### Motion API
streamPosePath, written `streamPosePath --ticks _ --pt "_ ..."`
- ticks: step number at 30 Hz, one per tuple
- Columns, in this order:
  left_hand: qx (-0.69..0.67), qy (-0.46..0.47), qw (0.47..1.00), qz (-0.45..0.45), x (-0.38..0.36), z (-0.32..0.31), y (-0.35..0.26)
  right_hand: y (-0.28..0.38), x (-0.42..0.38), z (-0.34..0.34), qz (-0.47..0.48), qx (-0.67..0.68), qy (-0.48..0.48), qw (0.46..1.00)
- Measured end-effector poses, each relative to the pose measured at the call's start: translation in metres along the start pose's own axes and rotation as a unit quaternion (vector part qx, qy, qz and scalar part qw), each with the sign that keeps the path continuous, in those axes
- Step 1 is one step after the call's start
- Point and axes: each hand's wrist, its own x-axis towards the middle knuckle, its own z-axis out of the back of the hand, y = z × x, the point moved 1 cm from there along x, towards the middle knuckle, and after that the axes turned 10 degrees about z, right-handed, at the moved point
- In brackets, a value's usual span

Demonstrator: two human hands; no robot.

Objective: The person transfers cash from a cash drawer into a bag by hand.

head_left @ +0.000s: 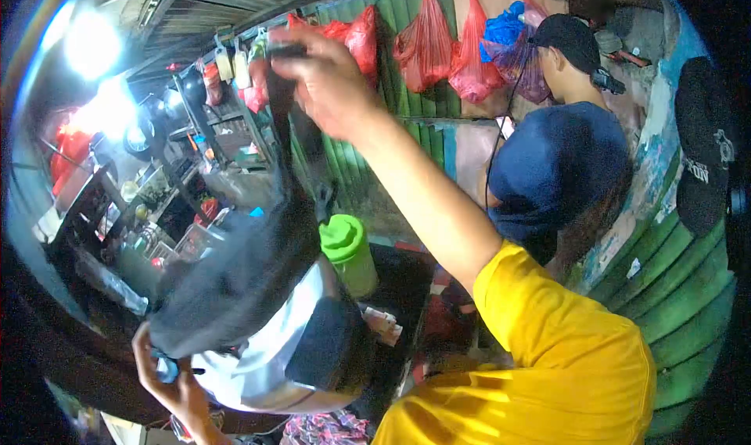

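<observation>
My right hand (325,81) is raised high, its fingers closed on the strap of a black sling bag (242,277). The bag hangs at a slant down to the lower left and is blurred by motion. At its lower end my left hand (176,386) grips it from below. A small bluish item (166,369) shows between the left fingers. Just under the bag lies a white and dark rounded thing (270,367), partly hidden by it. Beside the strap's buckle stands a lime-green lidded container (348,257).
Two people in a dark cap (567,42) and a blue head covering (559,159) are close at the right. Red plastic bags (426,50) hang on the green corrugated wall. Some papers (382,325) lie on the dark surface. Cluttered shelves (168,195) stand at the left.
</observation>
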Motion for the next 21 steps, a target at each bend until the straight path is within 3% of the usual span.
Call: streamPosePath --ticks 2,3,5,6,8,10,12,14,16,17,18,21 --pt "-0.016 -0.074 0.993 0.090 0.021 -0.003 0.004 0.015 0.040 -0.001 0.095 -0.121 -0.084 0.984" --pt "-0.095 -0.133 0.975 0.151 0.029 -0.012 -0.009 0.018 0.059 -0.010 0.236 -0.267 -0.140 0.924" --pt "-0.115 -0.062 0.972 0.196 0.062 -0.025 -0.032 0.023 0.093 -0.001 0.367 -0.396 -0.194 0.819" --pt "-0.135 -0.011 0.970 0.203 0.078 -0.029 -0.031 0.034 0.110 0.016 0.322 -0.393 -0.162 0.846" --pt "-0.138 -0.062 0.966 0.212 0.101 -0.049 -0.001 0.037 0.163 0.067 0.231 -0.379 -0.094 0.891" --pt "-0.121 0.038 0.951 0.281 0.124 -0.092 -0.009 0.019 0.216 0.119 0.213 -0.247 0.069 0.943" --pt "-0.146 0.065 0.943 0.291 0.134 -0.139 -0.020 0.025 0.209 0.134 0.280 -0.341 -0.036 0.897" --pt "-0.206 0.139 0.913 0.323 0.140 -0.197 -0.033 0.011 0.219 0.161 0.257 -0.320 -0.026 0.911" --pt "-0.205 0.119 0.903 0.358 0.142 -0.245 -0.048 0.002 0.229 0.191 0.332 -0.407 -0.015 0.851" --pt "-0.217 0.147 0.907 0.330 0.147 -0.272 -0.056 -0.003 0.232 0.207 0.321 -0.453 -0.016 0.832" --pt "-0.123 0.207 0.902 0.358 0.156 -0.281 -0.053 -0.009 0.238 0.223 0.320 -0.454 -0.018 0.832" --pt "-0.082 0.207 0.896 0.385 0.167 -0.316 -0.045 -0.033 0.250 0.268 0.356 -0.499 -0.021 0.790"
